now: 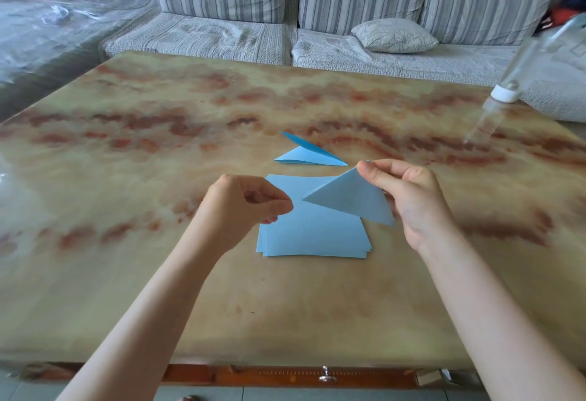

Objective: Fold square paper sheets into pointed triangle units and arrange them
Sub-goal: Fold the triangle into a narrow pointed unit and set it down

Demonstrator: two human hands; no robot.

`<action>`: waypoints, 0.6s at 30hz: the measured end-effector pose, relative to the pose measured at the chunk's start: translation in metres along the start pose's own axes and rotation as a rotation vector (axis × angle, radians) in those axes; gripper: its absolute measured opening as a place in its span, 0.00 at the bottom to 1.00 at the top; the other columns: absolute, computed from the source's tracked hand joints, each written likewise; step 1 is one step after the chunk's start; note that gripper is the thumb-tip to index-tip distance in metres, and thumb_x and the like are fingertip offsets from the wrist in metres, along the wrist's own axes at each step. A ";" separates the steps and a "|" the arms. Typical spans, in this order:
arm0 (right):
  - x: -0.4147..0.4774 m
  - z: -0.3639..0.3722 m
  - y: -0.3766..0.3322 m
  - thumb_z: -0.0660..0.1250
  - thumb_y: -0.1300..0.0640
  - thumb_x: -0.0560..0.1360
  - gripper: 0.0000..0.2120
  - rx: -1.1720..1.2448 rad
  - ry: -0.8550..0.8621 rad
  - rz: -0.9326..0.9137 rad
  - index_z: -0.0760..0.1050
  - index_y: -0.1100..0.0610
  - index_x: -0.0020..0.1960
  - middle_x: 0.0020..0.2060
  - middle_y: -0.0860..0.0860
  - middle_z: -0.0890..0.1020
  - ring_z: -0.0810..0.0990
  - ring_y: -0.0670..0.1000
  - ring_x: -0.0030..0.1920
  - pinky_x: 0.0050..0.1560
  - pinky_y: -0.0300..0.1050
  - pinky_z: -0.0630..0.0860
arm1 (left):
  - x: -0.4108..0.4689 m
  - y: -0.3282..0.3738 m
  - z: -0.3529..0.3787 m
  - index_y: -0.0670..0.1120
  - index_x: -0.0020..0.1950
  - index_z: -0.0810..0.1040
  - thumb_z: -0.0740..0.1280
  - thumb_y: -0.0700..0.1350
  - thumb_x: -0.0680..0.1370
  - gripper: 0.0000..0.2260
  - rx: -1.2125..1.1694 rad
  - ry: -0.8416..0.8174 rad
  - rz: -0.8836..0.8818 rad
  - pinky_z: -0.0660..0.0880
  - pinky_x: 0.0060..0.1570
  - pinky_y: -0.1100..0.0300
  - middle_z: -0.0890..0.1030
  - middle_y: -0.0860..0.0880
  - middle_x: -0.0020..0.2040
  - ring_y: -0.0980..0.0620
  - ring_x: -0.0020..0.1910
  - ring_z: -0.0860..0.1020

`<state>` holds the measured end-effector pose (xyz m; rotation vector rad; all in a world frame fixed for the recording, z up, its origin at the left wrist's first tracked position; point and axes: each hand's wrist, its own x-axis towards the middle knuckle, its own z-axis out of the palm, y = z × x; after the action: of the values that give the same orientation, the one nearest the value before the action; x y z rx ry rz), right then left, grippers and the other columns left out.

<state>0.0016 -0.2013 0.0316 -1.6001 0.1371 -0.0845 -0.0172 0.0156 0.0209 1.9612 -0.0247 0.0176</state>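
Note:
A stack of blue square paper sheets (pixel 312 237) lies on the marble-patterned table (pixel 190 134). Above it my right hand (pixel 412 197) pinches the top corner of a blue folded triangle (pixel 352 197) and holds it in the air. My left hand (pixel 244 207) hovers just left of the triangle's point, fingers curled with thumb against fingertips, and holds nothing that I can see. Behind the stack a finished folded blue unit (pixel 309 154) lies on the table, half open with its point to the right.
A clear bottle with a white cap (pixel 520 77) leans over the table's far right corner. A striped sofa (pixel 348 4) with a small cushion (pixel 394 35) stands behind the table. A drawer knob (pixel 326 375) shows below the table's near edge.

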 end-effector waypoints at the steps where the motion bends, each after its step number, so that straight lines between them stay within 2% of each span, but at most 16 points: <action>1: 0.000 -0.001 0.000 0.76 0.46 0.60 0.10 -0.001 0.001 -0.001 0.83 0.51 0.35 0.37 0.50 0.83 0.77 0.50 0.40 0.46 0.44 0.70 | 0.000 -0.002 -0.002 0.49 0.36 0.84 0.75 0.41 0.70 0.05 -0.005 0.024 -0.005 0.74 0.35 0.72 0.81 0.52 0.28 0.59 0.29 0.79; 3: -0.001 -0.001 0.002 0.76 0.44 0.58 0.11 -0.001 -0.023 0.002 0.83 0.50 0.36 0.39 0.51 0.84 0.78 0.51 0.42 0.50 0.46 0.69 | 0.001 -0.004 -0.005 0.49 0.38 0.84 0.74 0.41 0.71 0.04 -0.046 0.085 -0.011 0.78 0.40 0.65 0.83 0.49 0.32 0.56 0.32 0.81; 5: 0.000 0.003 0.005 0.76 0.47 0.62 0.09 -0.015 -0.029 0.007 0.83 0.51 0.36 0.39 0.51 0.84 0.78 0.50 0.42 0.50 0.46 0.69 | 0.003 -0.002 -0.005 0.49 0.43 0.84 0.71 0.44 0.75 0.03 -0.095 0.116 -0.003 0.80 0.43 0.62 0.84 0.48 0.37 0.55 0.36 0.82; 8: 0.000 0.010 0.011 0.75 0.53 0.68 0.04 -0.026 -0.047 0.021 0.83 0.53 0.37 0.38 0.50 0.84 0.78 0.49 0.41 0.49 0.44 0.71 | 0.003 0.003 0.004 0.54 0.48 0.81 0.65 0.53 0.77 0.07 -0.123 0.022 0.003 0.80 0.44 0.61 0.85 0.54 0.44 0.59 0.42 0.83; 9: -0.001 0.013 0.012 0.75 0.53 0.68 0.05 -0.031 -0.058 0.025 0.82 0.54 0.39 0.38 0.50 0.84 0.78 0.49 0.41 0.49 0.44 0.71 | 0.002 0.004 0.009 0.55 0.49 0.81 0.66 0.53 0.76 0.06 -0.106 -0.032 -0.008 0.79 0.43 0.63 0.85 0.55 0.43 0.60 0.42 0.83; 11: -0.003 0.019 0.013 0.75 0.50 0.66 0.10 -0.022 -0.087 0.031 0.82 0.55 0.42 0.39 0.52 0.84 0.79 0.49 0.41 0.47 0.44 0.72 | 0.000 0.005 0.018 0.53 0.48 0.82 0.70 0.48 0.75 0.03 -0.058 -0.096 -0.008 0.78 0.38 0.66 0.85 0.53 0.38 0.60 0.37 0.82; 14: 0.000 0.016 0.012 0.73 0.46 0.65 0.17 -0.069 -0.160 0.021 0.81 0.54 0.51 0.44 0.54 0.85 0.81 0.47 0.41 0.46 0.45 0.78 | 0.003 0.001 0.022 0.45 0.45 0.83 0.70 0.41 0.75 0.03 -0.090 -0.018 -0.004 0.75 0.31 0.67 0.84 0.51 0.33 0.56 0.33 0.82; 16: 0.003 0.009 0.013 0.72 0.52 0.71 0.12 -0.112 -0.211 0.018 0.79 0.54 0.54 0.44 0.55 0.85 0.81 0.48 0.39 0.40 0.45 0.81 | 0.006 -0.001 0.022 0.44 0.46 0.83 0.70 0.40 0.76 0.03 -0.119 0.032 -0.022 0.76 0.31 0.67 0.84 0.51 0.33 0.56 0.33 0.82; 18: 0.007 0.001 0.015 0.71 0.61 0.73 0.08 -0.131 -0.194 -0.003 0.79 0.56 0.52 0.40 0.54 0.84 0.81 0.47 0.37 0.36 0.43 0.81 | 0.009 -0.004 0.024 0.45 0.50 0.83 0.70 0.44 0.75 0.06 -0.111 0.040 -0.038 0.77 0.34 0.66 0.84 0.52 0.36 0.57 0.35 0.83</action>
<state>0.0078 -0.2013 0.0168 -1.7297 -0.0106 0.0791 -0.0083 -0.0050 0.0087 1.8499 0.0375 0.0299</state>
